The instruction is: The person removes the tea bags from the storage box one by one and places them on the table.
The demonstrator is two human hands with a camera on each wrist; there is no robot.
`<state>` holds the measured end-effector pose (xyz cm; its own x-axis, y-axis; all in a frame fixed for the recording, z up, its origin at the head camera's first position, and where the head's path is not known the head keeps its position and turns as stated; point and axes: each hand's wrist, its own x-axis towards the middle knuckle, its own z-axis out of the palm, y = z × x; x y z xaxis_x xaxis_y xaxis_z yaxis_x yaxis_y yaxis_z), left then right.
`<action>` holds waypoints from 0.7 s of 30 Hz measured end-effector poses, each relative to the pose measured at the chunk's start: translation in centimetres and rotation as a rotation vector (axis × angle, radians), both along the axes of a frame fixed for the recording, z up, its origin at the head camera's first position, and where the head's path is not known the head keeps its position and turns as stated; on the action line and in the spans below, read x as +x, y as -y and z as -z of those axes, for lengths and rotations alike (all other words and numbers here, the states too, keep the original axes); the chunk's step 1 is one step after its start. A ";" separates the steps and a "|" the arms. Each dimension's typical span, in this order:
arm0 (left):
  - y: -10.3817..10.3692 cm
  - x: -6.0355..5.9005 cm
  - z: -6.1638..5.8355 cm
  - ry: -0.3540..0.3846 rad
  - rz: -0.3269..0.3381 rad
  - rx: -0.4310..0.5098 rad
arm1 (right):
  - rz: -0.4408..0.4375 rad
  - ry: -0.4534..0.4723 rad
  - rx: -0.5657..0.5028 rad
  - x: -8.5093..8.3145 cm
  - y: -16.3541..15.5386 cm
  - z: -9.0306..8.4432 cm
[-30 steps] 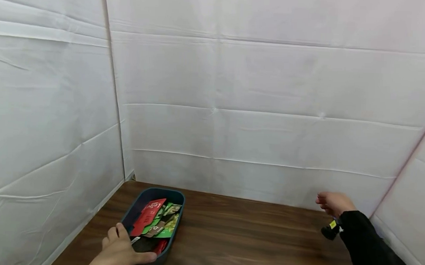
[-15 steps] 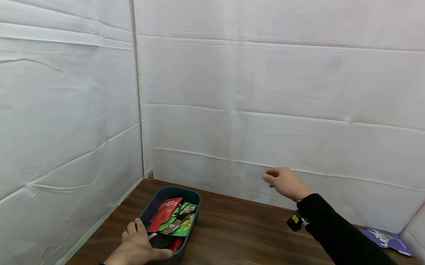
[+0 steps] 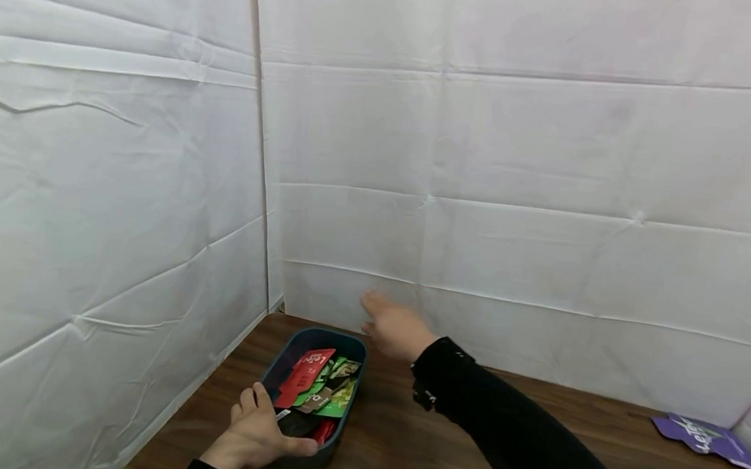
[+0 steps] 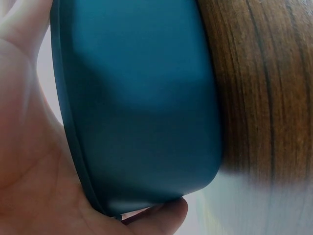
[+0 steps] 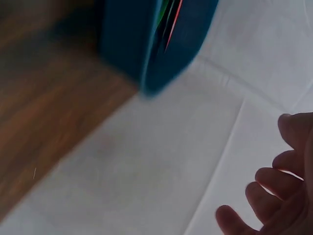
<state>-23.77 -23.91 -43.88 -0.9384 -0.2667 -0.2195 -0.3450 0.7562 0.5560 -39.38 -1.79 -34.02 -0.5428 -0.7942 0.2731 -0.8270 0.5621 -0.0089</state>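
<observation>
Right hand (image 3: 395, 328) has swung across from the far right of the table (image 3: 531, 423) and now hovers just above and beside the far end of the blue tray (image 3: 349, 401). Fingers loose and spread, holding nothing; the wrist view confirms an empty palm. Left hand (image 3: 256, 436) grips the tray's near end, thumb along the rim, fingers curled over the edge. Tray sits near the left wall, holding red, green and brown packets (image 3: 312, 389). One purple packet (image 3: 706, 439) lies well away from the tray, at the right wall. Judgement: keep the tray steadied while the free hand comes down over one packet only.
</observation>
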 end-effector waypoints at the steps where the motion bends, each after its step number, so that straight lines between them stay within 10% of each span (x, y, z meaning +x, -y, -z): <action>1: -0.1 0.0 0.1 -0.005 0.007 0.005 | -0.012 0.020 0.014 0.3 0.7 0.4; 21: -0.4 0.2 0.6 -0.029 0.003 0.052 | 0.092 0.095 0.466 3.5 8.2 6.2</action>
